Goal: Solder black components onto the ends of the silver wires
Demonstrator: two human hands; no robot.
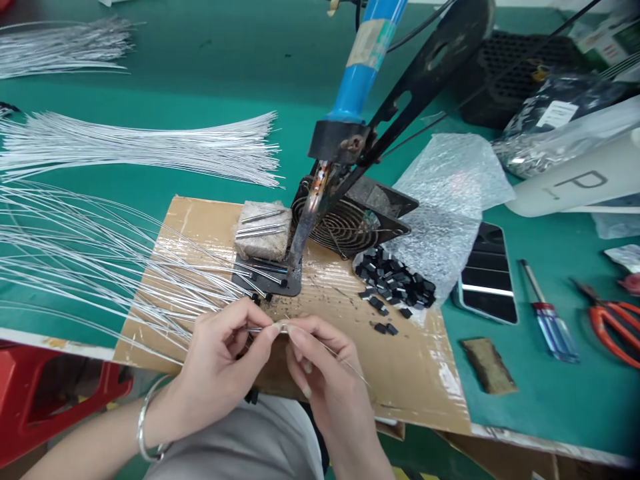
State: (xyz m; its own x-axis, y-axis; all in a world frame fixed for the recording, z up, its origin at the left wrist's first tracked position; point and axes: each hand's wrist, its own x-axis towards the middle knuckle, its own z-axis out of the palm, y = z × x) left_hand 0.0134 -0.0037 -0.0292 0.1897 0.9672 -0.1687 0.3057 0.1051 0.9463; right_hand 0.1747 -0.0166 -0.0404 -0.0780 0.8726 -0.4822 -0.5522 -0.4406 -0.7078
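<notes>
My left hand (225, 350) is pinched shut on the end of a thin silver wire (150, 293) near the front of a taped cardboard sheet (420, 373). My right hand (320, 360) meets it fingertip to fingertip and pinches the same wire end, where a tiny part may sit but is too small to name. Just beyond my hands a blue-handled soldering iron (363, 67) slants down in a black stand, its tip over a small black metal plate (273, 280). A heap of small black parts (397, 280) lies to the right.
Bundles of silver wires (140, 143) fan across the green table on the left. A fan grille (345, 227), bubble wrap (445, 193), a phone (490, 273), a screwdriver (547, 313) and red-handled scissors (613, 323) lie right. A red stool (45, 393) stands below left.
</notes>
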